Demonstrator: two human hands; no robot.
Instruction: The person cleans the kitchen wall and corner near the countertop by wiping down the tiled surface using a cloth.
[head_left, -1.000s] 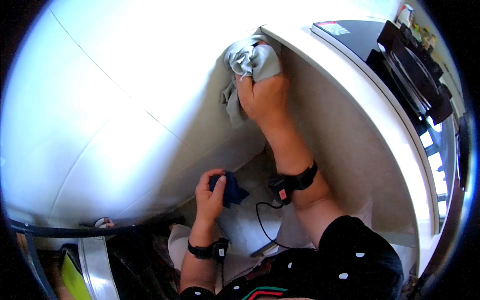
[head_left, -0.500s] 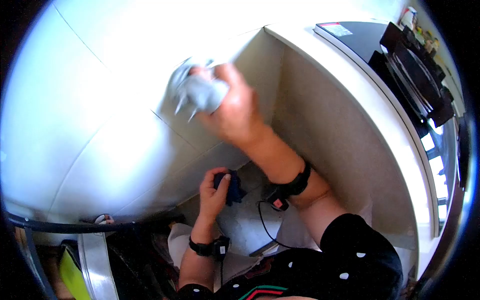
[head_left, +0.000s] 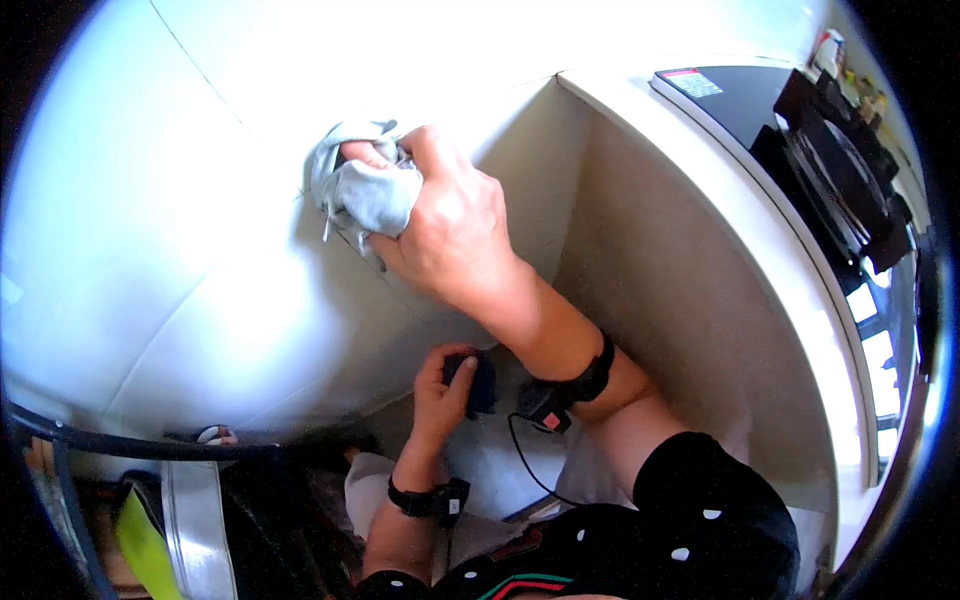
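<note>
Cloth (head_left: 375, 196), squeezed in your right hand (head_left: 450, 220) by the wall (head_left: 190, 250), might slip if your grip goes loose. Your left hand (head_left: 441, 395) pinches a dark rag (head_left: 483, 386), which could drop that way too.

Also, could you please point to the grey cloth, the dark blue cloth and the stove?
Grey cloth (head_left: 374, 196): head view, on its bunched middle.
Dark blue cloth (head_left: 483, 385): head view, on its uncovered side.
Stove (head_left: 842, 172): head view, on its black burner part.

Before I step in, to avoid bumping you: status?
Right hand gripping grey cloth at wall. Left hand lower, holding dark cloth. Nothing seen blocking grey cloth.
</note>
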